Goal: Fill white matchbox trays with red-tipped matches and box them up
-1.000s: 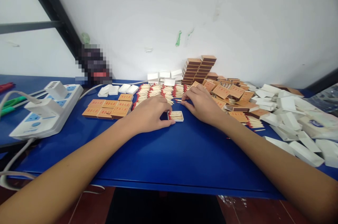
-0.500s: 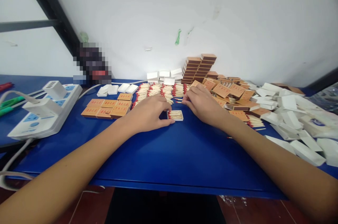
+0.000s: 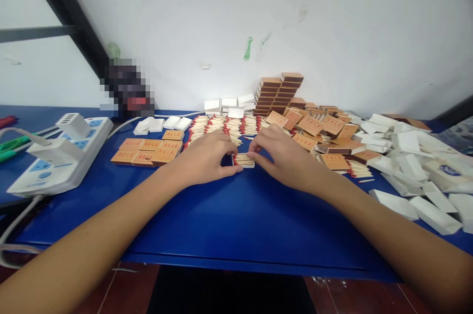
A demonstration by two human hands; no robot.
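Note:
A small white matchbox tray filled with red-tipped matches lies on the blue table. My left hand grips its left end between thumb and fingers. My right hand has its fingers pinched together at the tray's right end, and what they pinch is hidden. Behind the hands lie rows of loose matches. To the left sits a flat group of closed orange matchboxes.
A white power strip with plugs and a cable sits at the left. A heap of orange box sleeves and a stack of them stand behind right. Empty white trays pile at the right, more trays by the wall.
My right hand has come back from the loose matches to the right end of the tray. My left hand has stayed on the tray.

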